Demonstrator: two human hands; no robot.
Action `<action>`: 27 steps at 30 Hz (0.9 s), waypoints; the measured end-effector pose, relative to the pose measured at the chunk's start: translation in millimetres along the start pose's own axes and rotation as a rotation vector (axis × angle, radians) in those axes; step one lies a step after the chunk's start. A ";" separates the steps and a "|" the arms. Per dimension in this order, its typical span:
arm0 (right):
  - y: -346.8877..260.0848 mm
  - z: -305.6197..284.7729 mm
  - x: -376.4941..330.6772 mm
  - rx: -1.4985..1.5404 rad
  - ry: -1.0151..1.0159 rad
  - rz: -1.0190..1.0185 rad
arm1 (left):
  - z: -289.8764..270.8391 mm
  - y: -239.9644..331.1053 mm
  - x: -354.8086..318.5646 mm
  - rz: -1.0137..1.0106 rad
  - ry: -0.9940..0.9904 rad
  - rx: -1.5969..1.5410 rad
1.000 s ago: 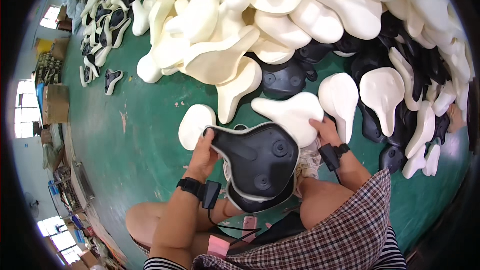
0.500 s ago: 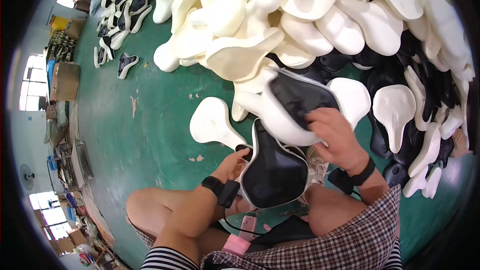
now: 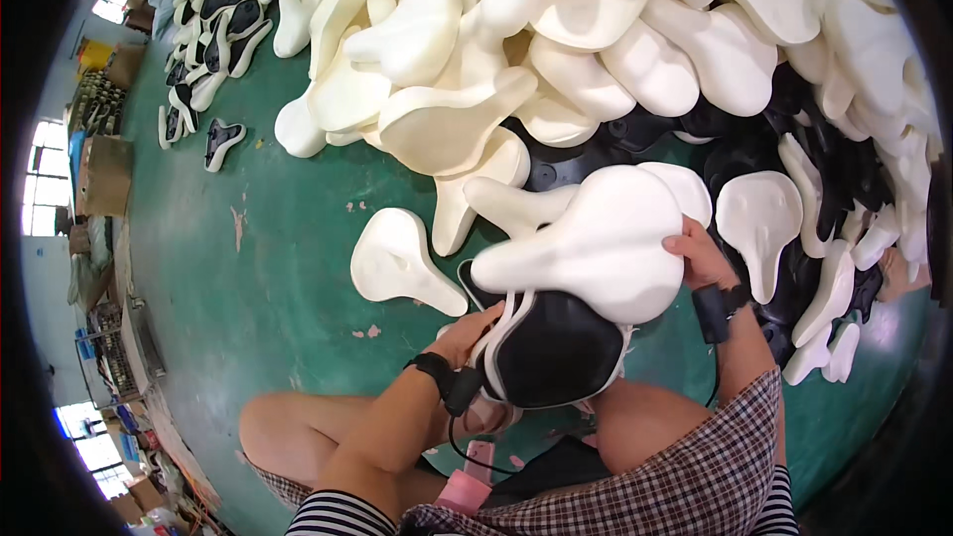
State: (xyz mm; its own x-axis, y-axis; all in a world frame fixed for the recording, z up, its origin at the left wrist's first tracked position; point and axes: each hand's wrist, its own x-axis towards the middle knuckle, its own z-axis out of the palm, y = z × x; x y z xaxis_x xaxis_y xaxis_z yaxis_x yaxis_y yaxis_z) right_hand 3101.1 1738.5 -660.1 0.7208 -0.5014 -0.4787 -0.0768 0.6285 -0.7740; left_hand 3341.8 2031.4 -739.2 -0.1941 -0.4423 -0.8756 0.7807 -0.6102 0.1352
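A cream foam saddle pad lies across the top of a black saddle base that rests over my lap. My right hand grips the wide end of the foam pad. At the lower left edge of the black base, my left hand holds it. Both wrists carry black bands. A loose cream pad lies on the green floor just left of my left hand.
A big heap of cream foam pads and black saddle bases fills the floor ahead and to the right. More saddles lie at the far left. Boxes stand along the left edge. My knees are bent below.
My right hand picked a cream foam pad from the pile and brought it over the black base, which has tilted down toward my lap. The view shifted closer to the heap.
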 end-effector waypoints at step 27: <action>-153.5 179.7 -54.9 -0.378 -0.018 -0.507 | 124.6 46.5 -106.7 0.612 -0.285 -0.191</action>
State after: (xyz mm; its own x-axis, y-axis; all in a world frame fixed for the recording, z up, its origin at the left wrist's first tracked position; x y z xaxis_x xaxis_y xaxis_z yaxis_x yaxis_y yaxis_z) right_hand 3197.2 1776.4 -440.5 0.7422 -0.6701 -0.0094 0.0419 0.0603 -0.9973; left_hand 3324.8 1968.3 -581.7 0.1863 -0.8404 -0.5089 0.8849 -0.0815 0.4586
